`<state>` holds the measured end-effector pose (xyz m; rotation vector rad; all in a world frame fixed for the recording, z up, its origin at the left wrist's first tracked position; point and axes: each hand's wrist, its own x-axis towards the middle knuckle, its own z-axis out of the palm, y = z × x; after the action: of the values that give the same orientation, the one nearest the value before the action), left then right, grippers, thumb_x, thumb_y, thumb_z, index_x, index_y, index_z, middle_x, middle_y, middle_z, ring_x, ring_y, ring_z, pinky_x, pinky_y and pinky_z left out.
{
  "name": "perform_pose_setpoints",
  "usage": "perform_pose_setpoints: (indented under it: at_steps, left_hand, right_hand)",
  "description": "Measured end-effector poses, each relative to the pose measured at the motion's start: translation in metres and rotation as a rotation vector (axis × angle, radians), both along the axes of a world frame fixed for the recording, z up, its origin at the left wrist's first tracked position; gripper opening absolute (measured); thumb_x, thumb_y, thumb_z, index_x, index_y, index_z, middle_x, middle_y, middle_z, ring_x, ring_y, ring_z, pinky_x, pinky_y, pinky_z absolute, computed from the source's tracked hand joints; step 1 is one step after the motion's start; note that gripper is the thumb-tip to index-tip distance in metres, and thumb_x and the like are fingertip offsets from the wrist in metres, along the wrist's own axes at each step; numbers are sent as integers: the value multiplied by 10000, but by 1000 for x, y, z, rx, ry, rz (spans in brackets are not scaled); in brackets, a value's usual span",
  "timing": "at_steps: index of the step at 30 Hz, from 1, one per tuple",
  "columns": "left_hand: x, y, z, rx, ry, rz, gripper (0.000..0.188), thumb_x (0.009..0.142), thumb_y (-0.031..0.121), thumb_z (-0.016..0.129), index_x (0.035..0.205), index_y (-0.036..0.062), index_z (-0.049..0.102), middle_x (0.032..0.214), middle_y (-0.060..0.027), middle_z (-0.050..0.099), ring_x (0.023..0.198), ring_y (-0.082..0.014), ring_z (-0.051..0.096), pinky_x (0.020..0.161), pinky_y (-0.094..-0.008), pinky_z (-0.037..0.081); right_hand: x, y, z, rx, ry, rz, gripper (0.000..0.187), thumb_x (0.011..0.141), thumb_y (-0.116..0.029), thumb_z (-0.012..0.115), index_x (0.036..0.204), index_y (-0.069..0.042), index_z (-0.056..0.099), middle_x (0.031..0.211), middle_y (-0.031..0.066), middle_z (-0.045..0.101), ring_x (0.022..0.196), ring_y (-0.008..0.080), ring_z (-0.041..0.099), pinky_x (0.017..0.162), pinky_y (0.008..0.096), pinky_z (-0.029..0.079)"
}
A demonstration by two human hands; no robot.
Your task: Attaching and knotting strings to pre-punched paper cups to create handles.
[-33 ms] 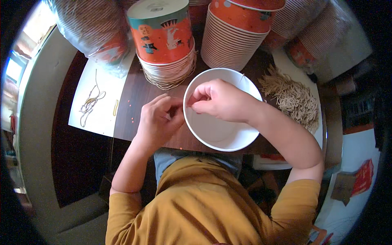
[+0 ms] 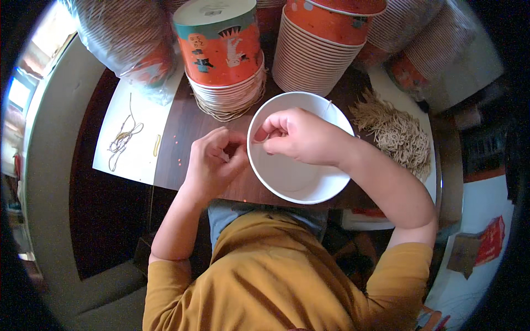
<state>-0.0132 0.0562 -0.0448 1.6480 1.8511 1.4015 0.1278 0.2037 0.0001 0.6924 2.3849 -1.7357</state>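
Observation:
A white paper bucket stands in front of me with its mouth upward. My right hand reaches over its far right rim, thumb and fingers pinched at the inner left wall. A thin pale cord seems to be between those fingertips. Outside that same wall, my left hand is closed, thumb and forefinger together against the bucket; what they hold, if anything, is hidden. A short piece of cord shows at the bucket's far right wall.
Behind stand an upturned orange printed bucket stack with cords around its base and another bucket stack. Plastic-wrapped stacks flank them. A heap of beige cords lies right; a loose cord tangle lies left on white sheet.
My right fingertips have shifted very slightly to the right inside the bucket, and a bit of pale cord shows at them. The left hand stays in nearly the same place.

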Motion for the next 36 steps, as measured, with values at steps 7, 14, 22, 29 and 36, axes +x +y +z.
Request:
perform_pose_setpoints:
  at_steps: [7, 14, 22, 29, 36]
  left_hand:
    - [-25, -11, -24, 16, -1007, -119, 51, 840, 8, 519, 815, 8, 564, 775, -77, 582, 643, -123, 527, 613, -252, 435]
    - [-25, -14, -23, 3, -1066, -165, 143, 883, 30, 531, 1007, -7, 593, 953, -59, 633, 779, -107, 580, 745, -234, 475]
    - [-9, -6, -18, 55, -577, -149, 462, 853, 84, 692, 1265, -33, 520, 1169, -115, 614, 937, -131, 610, 834, -260, 497]
    - [-4, 9, -22, -90, -571, -128, 149, 889, 78, 644, 990, -29, 667, 841, -25, 662, 784, -80, 608, 713, -224, 511]
    - [-7, 2, -21, -83, -650, -71, 74, 853, 64, 643, 867, -8, 628, 790, 16, 614, 724, -39, 543, 653, -194, 459]
  right_hand:
    - [13, -4, 13, 61, -68, 36, 404, 844, -172, 660, 1179, 26, 553, 853, 14, 587, 767, 73, 536, 713, 243, 455]
    - [24, -44, 35, 655, 117, 99, 552, 743, -422, 723, 1039, 28, 606, 909, 221, 652, 885, 372, 636, 789, 432, 500]
    - [27, -38, 22, 665, 162, 108, 479, 721, -321, 762, 1040, 3, 609, 791, 132, 601, 691, 273, 609, 634, 371, 480]
    - [26, -37, 11, 652, 218, 89, 448, 715, -282, 755, 1024, 2, 599, 815, 129, 601, 705, 272, 609, 639, 370, 485]
    - [36, -37, 15, 671, 219, 70, 404, 720, -243, 740, 1023, -14, 601, 748, 110, 566, 640, 255, 574, 602, 369, 463]
